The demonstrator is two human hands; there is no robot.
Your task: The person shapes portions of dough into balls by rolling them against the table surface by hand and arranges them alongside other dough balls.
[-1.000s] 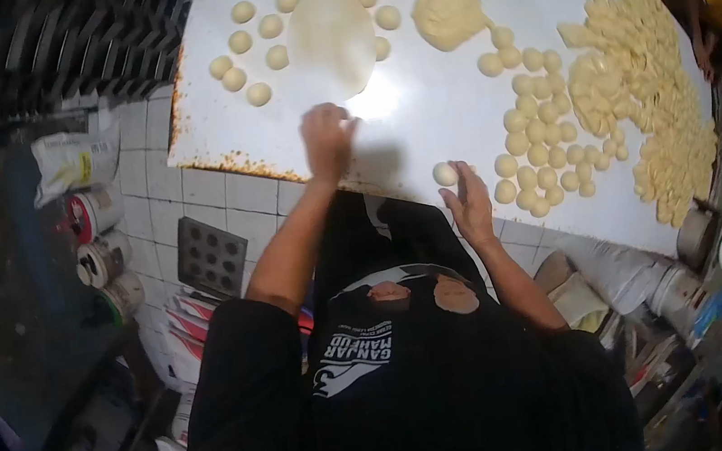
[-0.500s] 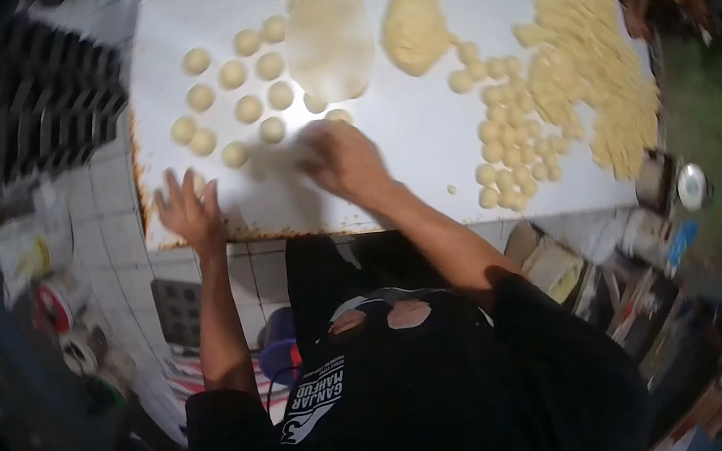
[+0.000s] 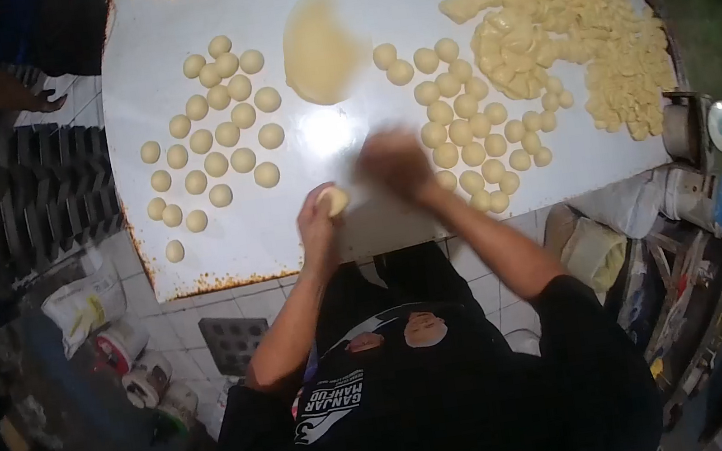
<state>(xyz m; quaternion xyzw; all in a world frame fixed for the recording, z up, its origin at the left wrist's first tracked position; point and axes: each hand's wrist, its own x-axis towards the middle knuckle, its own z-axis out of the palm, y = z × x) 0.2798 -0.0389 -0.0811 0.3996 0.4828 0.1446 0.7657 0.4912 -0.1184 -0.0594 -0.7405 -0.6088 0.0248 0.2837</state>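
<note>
Near the table's front edge, my left hand has its fingers wrapped round a small dough ball. My right hand is just beyond it to the right, smeared by motion, so its fingers cannot be read. Several pale round dough balls are spread over the left part of the table. Another group of dough balls sits close together right of my right hand. A flat oval piece of dough lies farther back, its right edge blurred.
A large heap of cut dough pieces covers the right side of the white table. Dark stacked trays stand at the left. Another person's hand shows at upper left. A pot stands beside the right edge.
The view has shifted. My left hand has gone from fingers spread at the table's left front to gripping a dough ball nearer the middle. My right hand now appears farther right.
</note>
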